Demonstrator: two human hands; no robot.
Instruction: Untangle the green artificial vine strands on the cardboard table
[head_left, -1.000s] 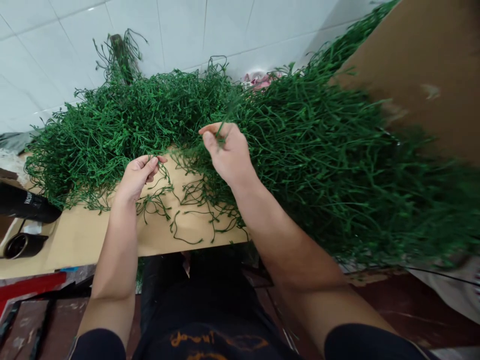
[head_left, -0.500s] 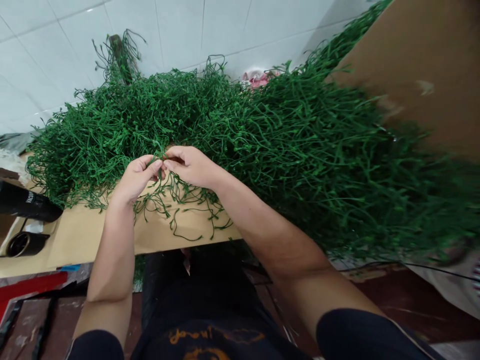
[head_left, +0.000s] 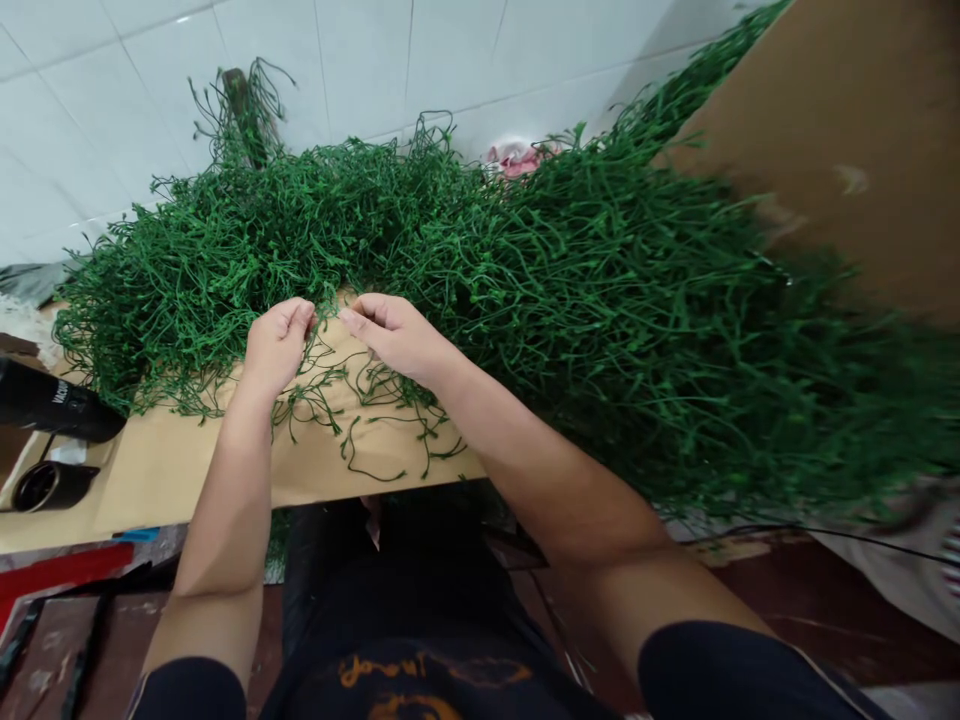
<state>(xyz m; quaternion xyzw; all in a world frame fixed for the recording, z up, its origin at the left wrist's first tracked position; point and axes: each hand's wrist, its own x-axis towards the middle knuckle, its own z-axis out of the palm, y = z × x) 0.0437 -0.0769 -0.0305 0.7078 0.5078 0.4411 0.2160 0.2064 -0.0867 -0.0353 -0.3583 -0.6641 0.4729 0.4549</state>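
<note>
My left hand [head_left: 279, 340] is closed in a pinch over the cardboard, and a thin green artificial stem [head_left: 309, 345] shows at its fingertips. To its right, my right hand [head_left: 394, 335] is also pinched, thumb against bent fingers; whatever it holds, if anything, is too small to make out. A small gap separates the two hands. Just beyond them rises a thick heap of green artificial stems [head_left: 247, 235] with small knobbed ends. Below the hands, several loose stems [head_left: 311, 400] lie scattered on the cardboard sheet [head_left: 180, 470].
A black cylindrical device [head_left: 56, 400] and a dark ring-shaped object [head_left: 52, 487] sit at the left. More stems [head_left: 675, 330] spread across the right, below a large upright cardboard panel [head_left: 840, 130]. A tiled wall [head_left: 360, 60] stands behind, with a pink-and-white item [head_left: 514, 157] near it.
My hands were together at the fingertips and have moved apart, the left one slightly left, the right one slightly right. The heap looks unchanged.
</note>
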